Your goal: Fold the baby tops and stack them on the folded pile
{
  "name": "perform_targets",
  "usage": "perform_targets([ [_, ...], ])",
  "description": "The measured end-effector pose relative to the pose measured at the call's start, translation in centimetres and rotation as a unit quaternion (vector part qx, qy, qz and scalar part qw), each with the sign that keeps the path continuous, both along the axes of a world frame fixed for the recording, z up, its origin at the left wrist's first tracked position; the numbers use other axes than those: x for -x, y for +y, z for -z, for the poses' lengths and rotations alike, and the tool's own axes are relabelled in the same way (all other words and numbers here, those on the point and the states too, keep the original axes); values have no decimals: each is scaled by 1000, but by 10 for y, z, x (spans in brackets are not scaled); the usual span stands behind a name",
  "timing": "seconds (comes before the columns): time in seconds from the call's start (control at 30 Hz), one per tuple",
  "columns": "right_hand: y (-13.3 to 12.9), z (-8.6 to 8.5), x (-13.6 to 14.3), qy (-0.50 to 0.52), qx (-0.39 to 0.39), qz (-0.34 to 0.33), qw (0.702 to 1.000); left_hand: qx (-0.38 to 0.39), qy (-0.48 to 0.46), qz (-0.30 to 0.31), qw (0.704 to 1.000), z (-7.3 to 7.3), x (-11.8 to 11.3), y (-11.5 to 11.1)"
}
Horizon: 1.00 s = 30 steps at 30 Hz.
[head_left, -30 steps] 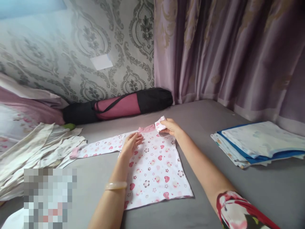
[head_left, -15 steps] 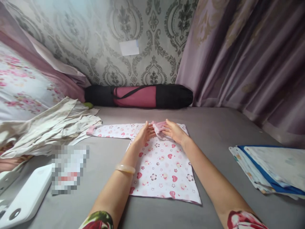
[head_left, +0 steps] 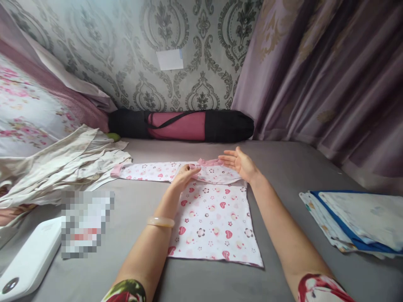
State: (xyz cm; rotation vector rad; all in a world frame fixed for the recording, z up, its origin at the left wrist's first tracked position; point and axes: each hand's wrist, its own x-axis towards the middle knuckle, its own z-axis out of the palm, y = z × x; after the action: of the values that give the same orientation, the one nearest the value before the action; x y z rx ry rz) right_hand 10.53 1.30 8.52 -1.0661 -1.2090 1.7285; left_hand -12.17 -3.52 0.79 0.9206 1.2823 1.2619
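White fabric dotted with pink hearts and dark flowers in the head view: a small long-sleeved shirt (head_left: 214, 226), laid flat at the centre of the frame on a grey sheet (head_left: 283, 159), presumably for easy reach with both arms. One outstretched sleeve (head_left: 147, 171) pointing toward the left of the frame, with a pink cuff (head_left: 116, 170) at or just beside a heap of cream clothes (head_left: 78, 159), contact hard to judge. Opposite it, a folded sleeve (head_left: 217, 173) turned inward across the chest, forming a straight band below the pink collar (head_left: 209, 161). Left hand (head_left: 185, 177) over the inner end of that band, fingers curled, apparently pinning the fold against springing back; impossible to tell whether pinching cloth or only pressing. Right hand (head_left: 242, 165) gripping nothing, fingers extended near the collar and the right-hand shoulder, a pose suited to smoothing rather than grasping; contact with the cloth uncertain. Stack of folded cloths (head_left: 362, 218) at the right edge, well apart from the shirt, perhaps to leave working room. White device (head_left: 31, 256) at lower left, beside an obscured item (head_left: 88, 226), seemingly set aside likewise. Black-and-maroon bag (head_left: 176, 126) at upper centre, lengthwise along the wall, likely to save space.
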Motion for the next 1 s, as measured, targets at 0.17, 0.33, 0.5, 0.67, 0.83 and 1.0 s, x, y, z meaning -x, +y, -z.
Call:
perform_targets([
  [0.17,20,-7,-42,5,-8,142,990,-27,68,-43,996,6,4,2],
  [0.33,28,4,-57,-55,-22,184,981,-102,84,-93,987,-2,3,5],
  [0.5,30,25,-41,-255,-78,153,951,-50,70,-148,985,6,11,12],
  [0.67,19,51,-12,-524,-226,34,821,-22,117,-156,981,15,16,12],
  [0.83,-2,69,8,-622,-267,-24,736,-56,262,-124,955,3,12,2],
  [1.0,-8,78,11,-640,-279,-20,715,-93,371,-123,916,-3,10,-1],
])
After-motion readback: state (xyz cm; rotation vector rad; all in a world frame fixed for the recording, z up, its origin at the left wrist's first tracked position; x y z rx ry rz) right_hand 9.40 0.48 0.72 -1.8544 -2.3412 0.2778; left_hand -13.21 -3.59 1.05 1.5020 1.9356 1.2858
